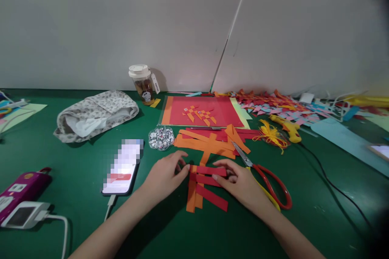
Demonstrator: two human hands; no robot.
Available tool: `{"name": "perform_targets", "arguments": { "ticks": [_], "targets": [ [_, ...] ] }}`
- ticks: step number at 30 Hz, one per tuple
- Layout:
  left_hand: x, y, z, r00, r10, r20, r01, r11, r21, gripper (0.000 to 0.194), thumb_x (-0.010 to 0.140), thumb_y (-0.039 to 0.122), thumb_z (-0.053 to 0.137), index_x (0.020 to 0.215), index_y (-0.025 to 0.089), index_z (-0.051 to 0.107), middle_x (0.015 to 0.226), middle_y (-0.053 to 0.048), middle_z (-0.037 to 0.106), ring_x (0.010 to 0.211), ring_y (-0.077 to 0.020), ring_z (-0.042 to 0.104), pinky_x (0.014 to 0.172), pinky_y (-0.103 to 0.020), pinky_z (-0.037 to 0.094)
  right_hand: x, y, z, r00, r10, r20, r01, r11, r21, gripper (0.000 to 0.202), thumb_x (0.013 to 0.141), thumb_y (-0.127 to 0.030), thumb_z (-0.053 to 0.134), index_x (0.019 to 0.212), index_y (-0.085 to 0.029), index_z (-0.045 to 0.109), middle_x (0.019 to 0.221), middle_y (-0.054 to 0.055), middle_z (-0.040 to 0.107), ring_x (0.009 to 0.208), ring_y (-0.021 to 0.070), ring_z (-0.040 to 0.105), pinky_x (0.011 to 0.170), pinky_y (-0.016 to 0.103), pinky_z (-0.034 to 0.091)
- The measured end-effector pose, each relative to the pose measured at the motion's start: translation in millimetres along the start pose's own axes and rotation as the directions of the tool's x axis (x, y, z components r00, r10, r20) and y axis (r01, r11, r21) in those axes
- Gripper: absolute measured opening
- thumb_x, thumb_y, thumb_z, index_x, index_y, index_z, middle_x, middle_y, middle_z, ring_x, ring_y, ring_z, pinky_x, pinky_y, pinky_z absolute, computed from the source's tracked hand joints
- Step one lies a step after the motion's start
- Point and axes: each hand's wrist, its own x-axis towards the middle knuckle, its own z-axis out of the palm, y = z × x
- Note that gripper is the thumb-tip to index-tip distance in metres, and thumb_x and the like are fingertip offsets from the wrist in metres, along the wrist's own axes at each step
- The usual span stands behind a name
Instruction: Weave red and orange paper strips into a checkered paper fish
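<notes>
Red paper strips [212, 198] cross over orange paper strips [191, 198] in a small weave on the green table. At the weave's upper left corner, the thumb and fingertips of my left hand [166, 173] pinch its edge. My right hand [241, 180] has its thumb and curled fingers on the right ends of the upper red strips. The lowest red strip slants down to the right, apart from both hands. Loose orange strips [194, 142] lie just beyond the weave. Scissors [269, 178] with red and yellow handles rest beside my right hand, partly hidden by it.
Two woven paper fish [206, 115] lie on red sheets behind. A bag of googly eyes [161, 137], a phone [123, 170], a cloth bag [97, 115] and a cup [142, 83] are left. Yellow cord [272, 134] and a corded glue gun [287, 127] lie right, before a partition [121, 28].
</notes>
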Motion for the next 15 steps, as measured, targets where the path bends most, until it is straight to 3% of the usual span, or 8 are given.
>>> {"name": "perform_targets", "arguments": {
  "ticks": [3, 6, 11, 15],
  "targets": [
    [0, -1, -2.9, 0.992, 0.11, -0.061, -0.097, 0.977, 0.189, 0.03, 0.082, 0.034, 0.053, 0.109, 0.021, 0.053, 0.102, -0.006, 0.062, 0.093, -0.0228, 0.058, 0.075, -0.037, 0.048, -1, 2, 2, 0.978, -0.161, -0.129, 0.114, 0.943, -0.314, 0.018, 0.081, -0.034, 0.052, 0.091, -0.022, 0.061, 0.089, 0.005, 0.066, 0.069, 0.0194, 0.062, 0.06, 0.034, 0.05],
    [0, 0, -3.8, 0.967, 0.25, 0.042, -0.252, 0.937, 0.243, 0.037, 0.078, 0.043, 0.06, 0.107, 0.022, 0.054, 0.108, -0.006, 0.059, 0.101, -0.023, 0.055, 0.083, -0.038, 0.047, -1, 6, 4, 0.927, -0.332, -0.176, 0.214, 0.85, -0.481, 0.016, 0.084, -0.03, 0.049, 0.086, -0.022, 0.062, 0.091, 0.006, 0.066, 0.09, 0.0238, 0.06, 0.075, 0.038, 0.05],
    [-1, -3, -7.8, 0.923, 0.349, 0.163, -0.383, 0.879, 0.283, 0.052, 0.07, 0.055, 0.065, 0.108, 0.022, 0.055, 0.12, -0.007, 0.054, 0.112, -0.0253, 0.048, 0.094, -0.041, 0.041, 1, 8, 9, 0.905, -0.403, -0.132, 0.299, 0.827, -0.476, 0.027, 0.087, -0.029, 0.045, 0.111, -0.02, 0.056, 0.106, 0.008, 0.063, 0.102, 0.023, 0.057, 0.084, 0.038, 0.049],
    [2, -10, -8.2, 0.912, 0.363, 0.189, -0.406, 0.858, 0.313, 0.04, 0.076, 0.046, 0.064, 0.109, 0.024, 0.058, 0.114, -0.004, 0.061, 0.107, -0.0215, 0.053, 0.099, -0.043, 0.035, 2, 2, 11, 0.916, -0.397, -0.062, 0.33, 0.831, -0.448, 0.031, 0.089, -0.027, 0.042, 0.117, -0.021, 0.055, 0.11, 0.007, 0.064, 0.102, 0.0217, 0.057, 0.086, 0.039, 0.048]
  ]
}}
